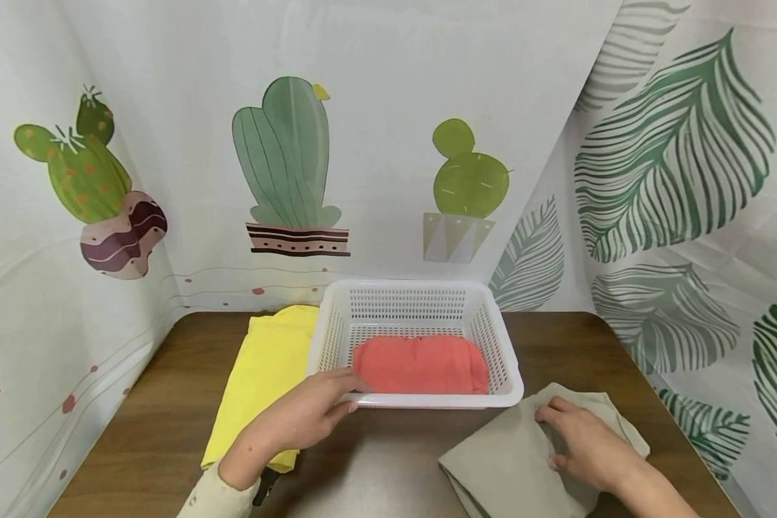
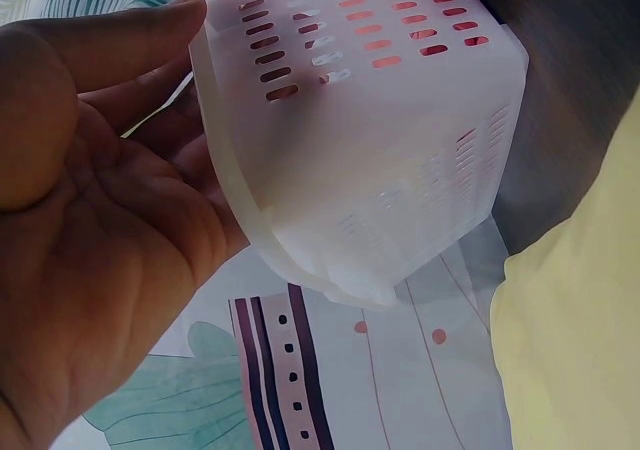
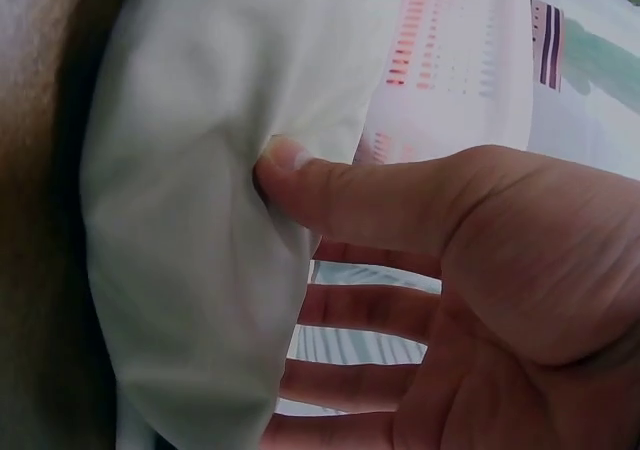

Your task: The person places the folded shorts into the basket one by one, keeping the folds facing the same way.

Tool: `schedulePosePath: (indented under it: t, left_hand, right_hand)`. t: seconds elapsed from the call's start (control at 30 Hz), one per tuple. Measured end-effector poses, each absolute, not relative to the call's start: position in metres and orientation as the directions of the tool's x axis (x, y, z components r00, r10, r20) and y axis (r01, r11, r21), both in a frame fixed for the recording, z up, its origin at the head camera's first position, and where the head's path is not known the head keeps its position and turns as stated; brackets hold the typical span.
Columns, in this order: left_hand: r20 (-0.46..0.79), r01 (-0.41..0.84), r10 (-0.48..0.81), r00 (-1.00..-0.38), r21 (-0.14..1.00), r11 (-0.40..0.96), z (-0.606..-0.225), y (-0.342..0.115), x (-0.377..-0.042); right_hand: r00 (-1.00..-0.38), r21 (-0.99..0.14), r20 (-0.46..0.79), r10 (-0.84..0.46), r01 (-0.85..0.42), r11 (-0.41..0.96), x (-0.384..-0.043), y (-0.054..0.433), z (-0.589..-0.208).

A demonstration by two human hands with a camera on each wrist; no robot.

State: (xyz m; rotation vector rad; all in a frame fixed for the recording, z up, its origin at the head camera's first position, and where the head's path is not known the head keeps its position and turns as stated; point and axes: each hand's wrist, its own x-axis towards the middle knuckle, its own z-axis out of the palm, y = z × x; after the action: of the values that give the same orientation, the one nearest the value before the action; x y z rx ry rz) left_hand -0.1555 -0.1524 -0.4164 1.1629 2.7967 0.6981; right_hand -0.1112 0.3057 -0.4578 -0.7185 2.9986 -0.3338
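Observation:
A white perforated plastic basket stands near the back of the table, with a folded coral-red cloth inside it. My left hand grips the basket's front left corner. In the left wrist view its thumb lies outside the rim and the other fingers reach behind it. To the right of the basket, a folded grey-green cloth lies on the table. My right hand rests on this cloth, fingers spread, and the thumb presses a dent into it in the right wrist view.
Left of the basket lies a folded yellow cloth, partly under my left forearm. A small black item shows beside my left sleeve. The brown wooden table meets a white curtain printed with cacti and leaves.

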Motion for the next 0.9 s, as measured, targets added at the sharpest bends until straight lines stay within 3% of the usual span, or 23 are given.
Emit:
schedulePosePath:
  t: [0.47,0.9]
  left_hand:
    - [0.156,0.677,0.686,-0.711,0.416,0.607,-0.417,-0.153,-0.155]
    - [0.168,0.690,0.699,-0.695,0.431,0.582,-0.419,-0.153,-0.156]
  right_hand:
    - [-0.880,-0.200,-0.008,-0.475,-0.464,0.863,-0.105,0.295,-0.461]
    - [-0.841,-0.129,0.110,-0.530,-0.541,0.831,-0.100,0.285,-0.464]
